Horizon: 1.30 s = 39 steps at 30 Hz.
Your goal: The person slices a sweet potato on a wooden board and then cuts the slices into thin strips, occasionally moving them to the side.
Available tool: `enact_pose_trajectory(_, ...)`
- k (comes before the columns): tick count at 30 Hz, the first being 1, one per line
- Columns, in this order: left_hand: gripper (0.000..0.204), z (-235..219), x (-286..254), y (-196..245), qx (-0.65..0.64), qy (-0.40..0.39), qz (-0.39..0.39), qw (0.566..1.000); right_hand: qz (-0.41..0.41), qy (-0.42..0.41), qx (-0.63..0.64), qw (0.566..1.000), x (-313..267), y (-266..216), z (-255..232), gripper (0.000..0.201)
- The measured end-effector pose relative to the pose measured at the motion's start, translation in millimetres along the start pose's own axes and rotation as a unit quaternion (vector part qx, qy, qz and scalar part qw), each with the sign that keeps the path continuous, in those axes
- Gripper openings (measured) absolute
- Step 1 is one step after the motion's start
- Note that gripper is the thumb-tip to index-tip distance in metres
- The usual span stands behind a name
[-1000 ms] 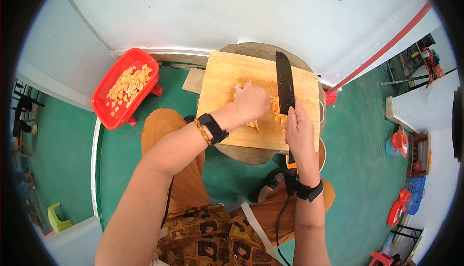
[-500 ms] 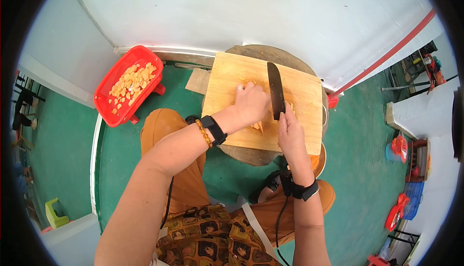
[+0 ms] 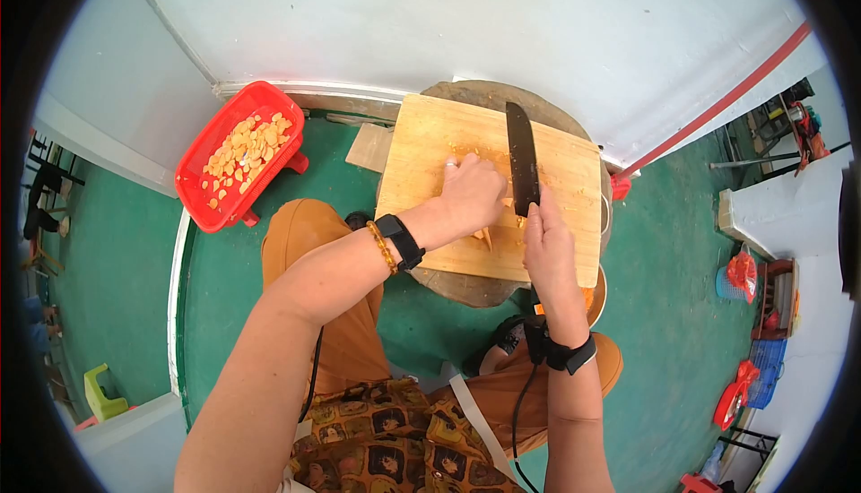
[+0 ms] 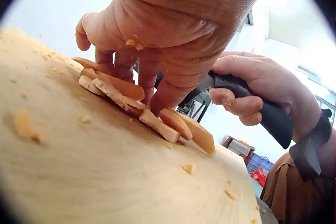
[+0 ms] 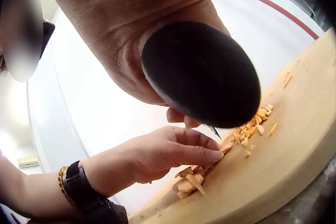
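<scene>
A black-bladed knife (image 3: 522, 157) is gripped by its handle in my right hand (image 3: 549, 246), its blade standing beside the left hand over the wooden board (image 3: 413, 161). My left hand (image 3: 473, 195) has its fingers bent down on orange slices; the left wrist view shows them pressing a row of slices (image 4: 123, 86) against the board. In the right wrist view the round butt of the knife handle (image 5: 202, 74) covers much of the right hand. Small chopped orange bits (image 5: 252, 129) lie past the left fingertips, and more slices (image 5: 189, 183) lie under the palm.
The board rests on a round wooden stump (image 3: 466, 289). A red basin (image 3: 191, 166) with orange slices stands at the left. A bowl (image 3: 599, 296) is partly under the board's near right corner. A white wall (image 3: 430, 18) rises behind the board.
The knife moved left toward the left hand, then slightly back right. The left fingers have shifted a little on the slices. The whole view has shifted slightly.
</scene>
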<state>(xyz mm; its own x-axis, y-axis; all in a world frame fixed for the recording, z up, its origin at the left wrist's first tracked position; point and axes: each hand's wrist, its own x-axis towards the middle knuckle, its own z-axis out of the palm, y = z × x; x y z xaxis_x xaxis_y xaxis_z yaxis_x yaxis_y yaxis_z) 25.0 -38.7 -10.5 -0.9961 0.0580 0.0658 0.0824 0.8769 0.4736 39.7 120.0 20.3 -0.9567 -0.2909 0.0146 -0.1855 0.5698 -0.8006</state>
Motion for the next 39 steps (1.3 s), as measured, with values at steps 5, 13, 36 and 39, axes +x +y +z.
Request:
enact_pose_trajectory(5,0.009,-1,0,1,-0.010,0.000,-0.001,1.000,0.017,-0.036,-0.028,0.999,-1,-3,1,0.039)
enact_pose_trajectory(13,0.011,-8,0,2,-0.020,-0.030,-0.012,0.999,-0.007,-0.025,-0.060,0.998,2,-1,6,0.039)
enact_pose_trajectory(36,0.004,3,2,-3,0.013,0.012,-0.003,1.000,-0.055,-0.009,-0.082,0.995,2,4,8,0.042)
enact_pose_trajectory(39,0.004,6,0,-8,0.004,0.031,0.011,0.999,-0.069,-0.003,-0.102,0.992,3,8,14,0.042)
